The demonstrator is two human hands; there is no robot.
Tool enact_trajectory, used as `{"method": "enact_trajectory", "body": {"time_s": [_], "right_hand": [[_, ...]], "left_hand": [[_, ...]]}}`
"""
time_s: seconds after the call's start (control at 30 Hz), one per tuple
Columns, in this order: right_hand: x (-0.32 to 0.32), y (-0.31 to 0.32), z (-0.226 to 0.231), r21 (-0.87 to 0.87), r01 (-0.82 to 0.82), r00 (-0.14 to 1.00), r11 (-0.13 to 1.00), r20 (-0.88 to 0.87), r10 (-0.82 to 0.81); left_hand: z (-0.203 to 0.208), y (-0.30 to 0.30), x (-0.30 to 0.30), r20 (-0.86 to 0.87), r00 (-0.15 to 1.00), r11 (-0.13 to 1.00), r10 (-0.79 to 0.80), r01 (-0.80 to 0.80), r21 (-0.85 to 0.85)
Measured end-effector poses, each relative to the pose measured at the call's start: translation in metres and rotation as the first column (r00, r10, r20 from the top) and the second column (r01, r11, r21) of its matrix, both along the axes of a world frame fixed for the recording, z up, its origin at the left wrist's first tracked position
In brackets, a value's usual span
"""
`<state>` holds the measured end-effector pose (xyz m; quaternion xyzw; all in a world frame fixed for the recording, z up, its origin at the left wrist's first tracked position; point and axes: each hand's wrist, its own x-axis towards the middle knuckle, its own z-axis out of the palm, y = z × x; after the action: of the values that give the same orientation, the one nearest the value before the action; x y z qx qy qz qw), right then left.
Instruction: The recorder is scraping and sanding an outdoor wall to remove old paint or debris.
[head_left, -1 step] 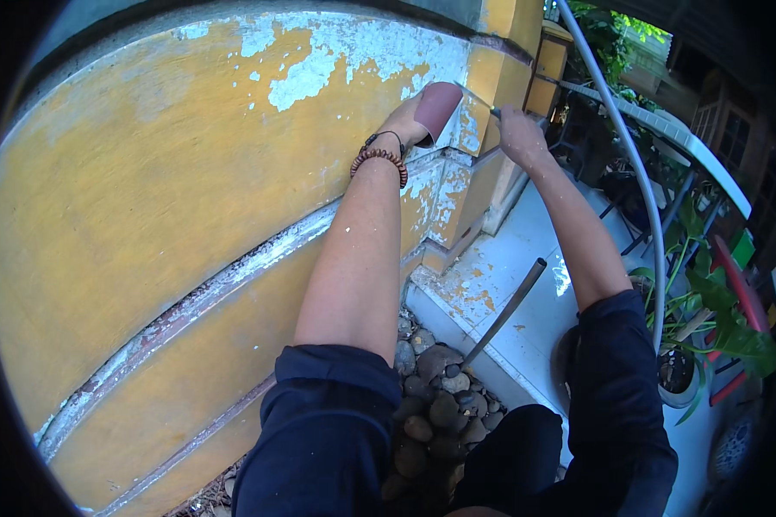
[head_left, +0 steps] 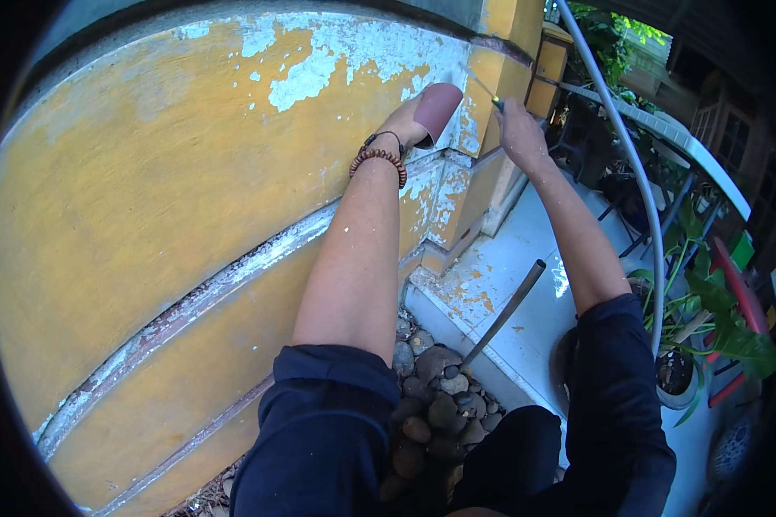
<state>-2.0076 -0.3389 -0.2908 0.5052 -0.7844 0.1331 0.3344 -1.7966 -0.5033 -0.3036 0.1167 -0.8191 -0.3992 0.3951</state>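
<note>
My left hand [head_left: 403, 123] reaches to the wall's right end, closed on a curved reddish-brown sheet of sandpaper [head_left: 440, 110]. The sheet hides most of its fingers. To the right, my right hand [head_left: 521, 133] is wrapped round a slim hand tool [head_left: 497, 102] with a thin metal blade; its exact kind is hard to make out. The blade points up and left, close to the corner pillar [head_left: 502, 73]. Around both hands, the yellow wall [head_left: 190, 155] has large patches of peeled paint showing pale white-blue beneath.
A white-streaked ledge [head_left: 233, 270] runs along the wall. Below are rounded stones [head_left: 444, 409] and a leaning dark pipe [head_left: 504, 312]. Paint flakes litter the pale tiled step [head_left: 491, 258]. A grey pole [head_left: 629, 155], a potted plant [head_left: 724, 332] and a red chair [head_left: 737, 284] stand right.
My right hand has shifted slightly, and the tool's blade tip has moved up and right, away from the sandpaper's edge. My left hand is nearly still.
</note>
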Motion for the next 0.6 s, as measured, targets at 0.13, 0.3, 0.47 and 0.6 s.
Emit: {"method": "enact_trajectory", "body": {"time_s": [0.13, 0.3, 0.47, 0.6], "right_hand": [[-0.012, 0.006, -0.006, -0.037, 0.012, 1.0, 0.999, 0.005, -0.012], [-0.022, 0.015, -0.002, 0.107, 0.109, 0.992, 0.988, 0.048, -0.115], [-0.023, 0.01, -0.006, -0.043, -0.053, 0.997, 0.998, 0.049, 0.055], [-0.006, 0.005, -0.012, -0.285, -0.155, 0.979, 0.946, 0.081, 0.185]], "left_hand": [[0.001, 0.003, -0.001, 0.069, 0.998, 1.0, -0.01, 0.009, 0.005], [0.003, 0.012, -0.001, 0.066, 0.997, 0.999, -0.044, 0.042, 0.032], [0.0, 0.006, -0.001, 0.135, 0.991, 0.999, -0.017, 0.012, 0.033], [0.001, 0.014, 0.004, 0.105, 0.994, 0.997, -0.025, 0.018, 0.07]]}}
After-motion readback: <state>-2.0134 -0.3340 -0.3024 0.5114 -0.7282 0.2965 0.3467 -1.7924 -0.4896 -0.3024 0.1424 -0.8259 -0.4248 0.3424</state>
